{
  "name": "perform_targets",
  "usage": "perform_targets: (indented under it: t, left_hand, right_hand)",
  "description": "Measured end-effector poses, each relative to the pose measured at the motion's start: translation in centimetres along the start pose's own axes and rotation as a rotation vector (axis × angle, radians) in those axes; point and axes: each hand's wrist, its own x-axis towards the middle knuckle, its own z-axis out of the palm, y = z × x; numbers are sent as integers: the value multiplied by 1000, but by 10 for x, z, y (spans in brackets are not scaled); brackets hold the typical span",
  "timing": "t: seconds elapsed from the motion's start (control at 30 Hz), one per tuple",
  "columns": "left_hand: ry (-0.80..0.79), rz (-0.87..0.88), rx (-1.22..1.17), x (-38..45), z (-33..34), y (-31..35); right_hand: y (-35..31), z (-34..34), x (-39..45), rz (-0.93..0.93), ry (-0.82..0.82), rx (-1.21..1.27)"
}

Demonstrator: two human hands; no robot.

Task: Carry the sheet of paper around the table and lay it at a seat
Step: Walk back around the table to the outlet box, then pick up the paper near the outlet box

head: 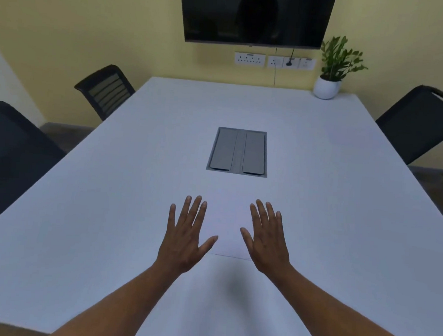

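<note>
head view: paper point(228, 228) lies flat on table point(332, 175), near edge, between both hands. left hand point(185, 240) and right hand point(267, 243) spread flat, fingers splayed, gripping nothing.

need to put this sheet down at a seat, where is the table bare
Nearly all of the white table is bare: both long sides by the black chairs, and the far end short of the potted plant. Taken: the centre cable hatch, and the near middle, where the sheet of paper lies between left hand and right hand.
</note>
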Motion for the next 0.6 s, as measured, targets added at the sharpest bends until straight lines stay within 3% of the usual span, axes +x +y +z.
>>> perform_targets:
  t: [0.27, 0.43, 0.6]
  left_hand:
    - [-144, 69, -90, 38, 50, -14]
    - [-321, 195, -118, 42, 90, -39]
    - [-396, 302, -124, 51, 121, -63]
  right_hand:
    - [29, 35, 22, 5, -99, 98]
    - [44, 71, 22, 47, -287, 135]
    - [55, 98, 34, 97, -434, 181]
